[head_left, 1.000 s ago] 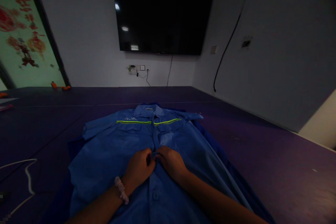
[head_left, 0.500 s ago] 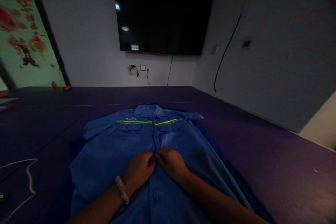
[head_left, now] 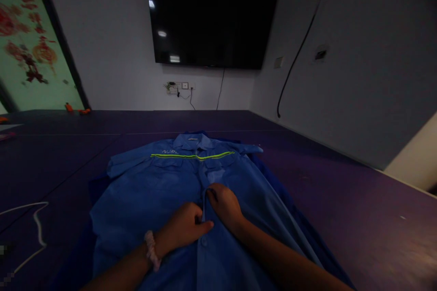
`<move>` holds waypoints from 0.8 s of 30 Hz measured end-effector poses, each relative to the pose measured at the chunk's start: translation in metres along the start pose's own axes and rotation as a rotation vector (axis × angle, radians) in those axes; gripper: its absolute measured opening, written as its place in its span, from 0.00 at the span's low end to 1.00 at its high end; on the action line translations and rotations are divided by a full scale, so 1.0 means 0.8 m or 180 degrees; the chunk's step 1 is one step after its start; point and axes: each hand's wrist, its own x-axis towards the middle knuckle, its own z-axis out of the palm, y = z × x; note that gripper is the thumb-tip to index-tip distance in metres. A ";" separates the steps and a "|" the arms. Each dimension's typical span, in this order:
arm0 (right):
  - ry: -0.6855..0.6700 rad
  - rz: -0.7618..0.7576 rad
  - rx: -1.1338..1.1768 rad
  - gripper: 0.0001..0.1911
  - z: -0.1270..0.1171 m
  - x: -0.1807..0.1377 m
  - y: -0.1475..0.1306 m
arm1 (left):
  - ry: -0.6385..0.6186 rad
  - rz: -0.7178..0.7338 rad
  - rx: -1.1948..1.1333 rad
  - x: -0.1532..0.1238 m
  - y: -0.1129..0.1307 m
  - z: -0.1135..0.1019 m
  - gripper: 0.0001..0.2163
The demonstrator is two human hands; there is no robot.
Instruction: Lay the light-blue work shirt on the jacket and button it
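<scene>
Blue shirt [head_left: 143, 195] with fluorescent stripe.

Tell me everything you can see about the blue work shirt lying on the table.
The blue work shirt looks like woven cotton, with a neon yellow reflective stripe across the chest, a collar, chest pockets and a buttoned front. It lies flat, front up, collar pointing away, on the dark purple table, over darker blue fabric. The left hand and right hand both rest on its front placket, fingers pinching the cloth.
</scene>
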 end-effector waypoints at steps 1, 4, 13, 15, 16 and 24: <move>0.0005 0.0020 0.0009 0.10 0.000 0.000 0.000 | -0.0253 -0.0042 -0.0228 -0.005 0.003 -0.001 0.14; -0.0013 0.0040 0.0010 0.10 0.002 0.000 0.001 | -0.0835 -0.0173 -0.0724 -0.018 0.008 -0.008 0.12; 0.0230 -0.0038 0.0358 0.22 -0.024 -0.003 -0.016 | -0.0503 -0.0494 -0.1365 -0.043 -0.013 0.006 0.11; 0.0289 -0.0224 0.0451 0.18 -0.039 -0.014 -0.029 | -0.0368 -0.0546 -0.1562 -0.048 -0.014 0.011 0.12; 0.0234 -0.0323 0.0501 0.14 -0.044 -0.022 -0.035 | -0.0337 -0.0553 -0.1671 -0.050 -0.014 0.012 0.13; -0.0951 -0.0510 0.0713 0.12 -0.034 -0.086 -0.040 | -0.0234 -0.0646 -0.2358 -0.061 -0.005 0.010 0.13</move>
